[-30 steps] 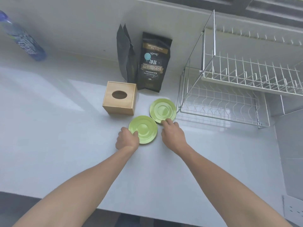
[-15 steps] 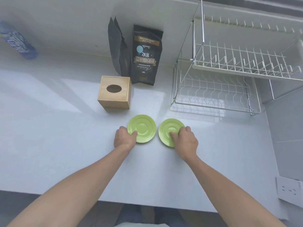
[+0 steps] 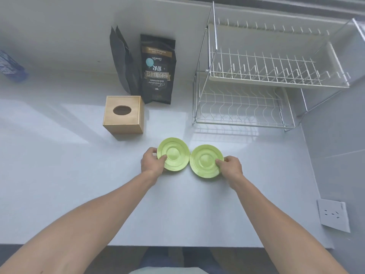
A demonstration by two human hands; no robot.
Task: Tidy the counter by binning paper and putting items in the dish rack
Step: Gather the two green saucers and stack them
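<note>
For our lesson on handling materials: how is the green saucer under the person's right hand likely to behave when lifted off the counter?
The green saucer looks rigid and glossy, so it probably stays stiff but may slip. It lies flat on the counter, so the right hand likely must tip its rim. If ceramic, it could chip against the wire dish rack.

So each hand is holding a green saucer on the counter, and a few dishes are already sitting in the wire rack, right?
Not quite. The head view shows the dish rack with nothing in it. The rest holds: the left hand grips one green saucer and the right hand the other saucer, both on the counter.
</note>
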